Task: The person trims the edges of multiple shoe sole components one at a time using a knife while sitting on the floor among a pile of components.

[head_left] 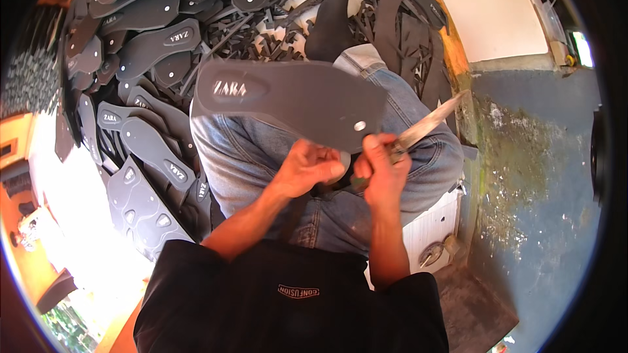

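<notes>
I can see a long, flat, dark grey shoe sole (288, 95) made of thin, soft-looking stuff, up over the lap. It has white print at its left end and a small white dot near its right end. My right grip (384, 171) is closed around a knife with a long, worn blade (428, 123), and the blade points up and to the right, away from the sole. The thumb of that grip is at the lower edge of the sole, by the white dot. My left grip (307, 168) is just below the sole, with its fingers curled in. I cannot tell if it is holding anything.

Under the sole are two bent legs in faded blue jeans (229, 157). On the left is a big messy heap of dark grey soles (157, 46), much like this one. Near them is a flat dark grey sheet with sole shapes on it (145, 206). Past the knees lie lots of thin dark scraps (284, 29).
</notes>
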The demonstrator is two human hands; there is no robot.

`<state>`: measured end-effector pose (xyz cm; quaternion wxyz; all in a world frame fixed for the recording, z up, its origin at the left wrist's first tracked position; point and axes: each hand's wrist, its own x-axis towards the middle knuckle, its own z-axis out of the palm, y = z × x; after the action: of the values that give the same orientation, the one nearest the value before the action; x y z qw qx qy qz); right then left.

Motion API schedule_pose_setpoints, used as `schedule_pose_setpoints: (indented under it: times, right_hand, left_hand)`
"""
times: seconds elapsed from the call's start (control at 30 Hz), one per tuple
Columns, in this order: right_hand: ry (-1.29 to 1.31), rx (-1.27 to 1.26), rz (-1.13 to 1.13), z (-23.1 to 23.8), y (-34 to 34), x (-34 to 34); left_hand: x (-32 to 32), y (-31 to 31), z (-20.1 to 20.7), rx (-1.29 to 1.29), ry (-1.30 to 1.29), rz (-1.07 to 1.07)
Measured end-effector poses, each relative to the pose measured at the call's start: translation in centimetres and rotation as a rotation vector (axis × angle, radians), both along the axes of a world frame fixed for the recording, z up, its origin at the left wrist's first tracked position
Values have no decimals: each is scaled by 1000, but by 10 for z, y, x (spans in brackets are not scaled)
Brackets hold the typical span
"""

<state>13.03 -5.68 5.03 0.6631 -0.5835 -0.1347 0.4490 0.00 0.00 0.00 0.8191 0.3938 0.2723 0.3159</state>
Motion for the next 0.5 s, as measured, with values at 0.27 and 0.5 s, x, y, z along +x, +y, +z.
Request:
schedule_pose_setpoints:
  times: [0.27,0.5]
  right_hand:
    - [-779,-437,191,-2,-82,22]
    - [-1007,-643,265,-5,-113,9]
  left_hand:
    - [29,-19,37,-502,12,267]
    - [30,-37,32,-505,-23,240]
